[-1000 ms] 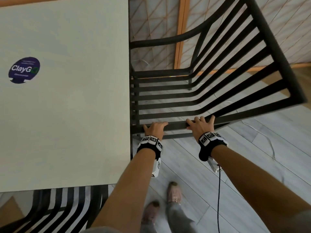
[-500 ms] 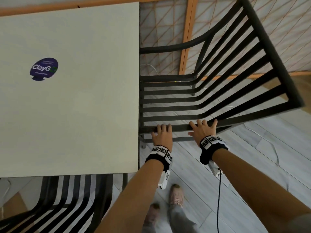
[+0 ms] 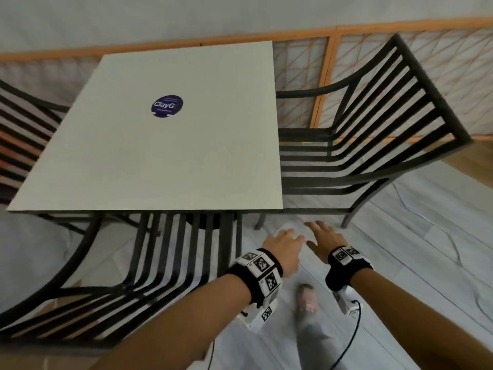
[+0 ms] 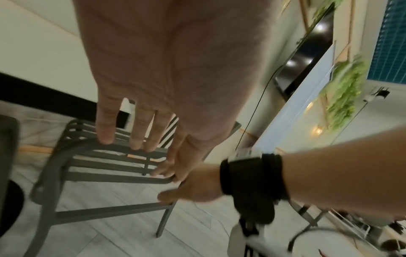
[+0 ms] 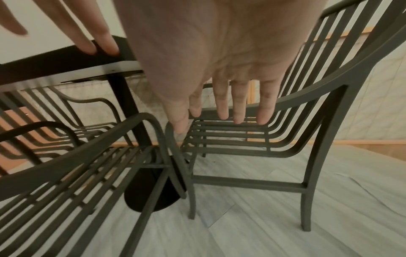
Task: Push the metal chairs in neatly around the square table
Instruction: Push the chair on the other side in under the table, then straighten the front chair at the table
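Both hands hang free with fingers spread — left hand [image 3: 284, 243], right hand [image 3: 324, 237] — gripping nothing. The dark slatted metal chair [image 3: 373, 145] just beyond them sits tucked against the square pale surface [image 3: 160, 156]; the near chair [image 3: 165, 263] left of them seems only partly in.

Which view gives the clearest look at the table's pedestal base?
The right wrist view: the pedestal base shows as a dark round foot on the floor beneath the square table, with its column above, between chair frames. The head view shows only a dark sliver under the tabletop edge. The left wrist view shows a dark shape at its left edge, too unclear to identify.
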The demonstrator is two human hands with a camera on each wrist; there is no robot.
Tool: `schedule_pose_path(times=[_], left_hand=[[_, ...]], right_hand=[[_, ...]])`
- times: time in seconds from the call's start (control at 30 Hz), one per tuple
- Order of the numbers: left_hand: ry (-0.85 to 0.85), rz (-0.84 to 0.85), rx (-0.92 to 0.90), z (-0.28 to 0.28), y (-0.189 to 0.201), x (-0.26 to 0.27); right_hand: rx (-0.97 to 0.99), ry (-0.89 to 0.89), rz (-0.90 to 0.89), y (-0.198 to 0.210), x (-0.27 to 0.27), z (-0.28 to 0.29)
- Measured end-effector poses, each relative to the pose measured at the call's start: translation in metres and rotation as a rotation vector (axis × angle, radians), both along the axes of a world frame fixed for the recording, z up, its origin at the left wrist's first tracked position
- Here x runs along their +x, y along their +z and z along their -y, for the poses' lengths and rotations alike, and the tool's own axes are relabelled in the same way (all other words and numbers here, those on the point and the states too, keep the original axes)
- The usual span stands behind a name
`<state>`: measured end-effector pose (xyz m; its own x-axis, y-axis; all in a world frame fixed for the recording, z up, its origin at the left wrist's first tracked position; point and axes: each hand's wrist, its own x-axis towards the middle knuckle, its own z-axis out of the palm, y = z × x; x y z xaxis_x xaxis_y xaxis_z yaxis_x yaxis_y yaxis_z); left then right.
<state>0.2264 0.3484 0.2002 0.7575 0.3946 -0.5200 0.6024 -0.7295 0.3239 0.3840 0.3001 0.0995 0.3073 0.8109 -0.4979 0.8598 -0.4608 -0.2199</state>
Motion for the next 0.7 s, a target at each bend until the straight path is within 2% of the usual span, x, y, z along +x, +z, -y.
schedule_pose_path(times=[0.23, 0.3, 0.47, 0.53, 0.6, 0.7], left_hand=[[0.225, -0.161, -0.131, -0.005, 0.044, -0.193], [0.279, -0.197, -0.184, -0.005, 0.047, -0.244], [0.413, -0.470, -0.377, -0.011, 0.037, -0.349], [0.409, -0.474, -0.191, -0.014, 0.025, -0.382], [0.406, -0.388, 0.048, -0.013, 0.014, -0.400], [0.391, -0.332, 0.181, -0.008, 0.003, -0.407]], right_hand=[[-0.011, 0.220, -0.053, 0.001, -0.163, 0.020], [-0.002, 0.290, -0.033, -0.003, -0.194, 0.021], [0.029, 0.405, 0.036, -0.020, -0.241, 0.016], [0.079, 0.437, 0.067, -0.026, -0.253, 0.008], [0.104, 0.434, 0.036, -0.030, -0.258, 0.001], [0.100, 0.446, -0.050, -0.035, -0.255, -0.007]])
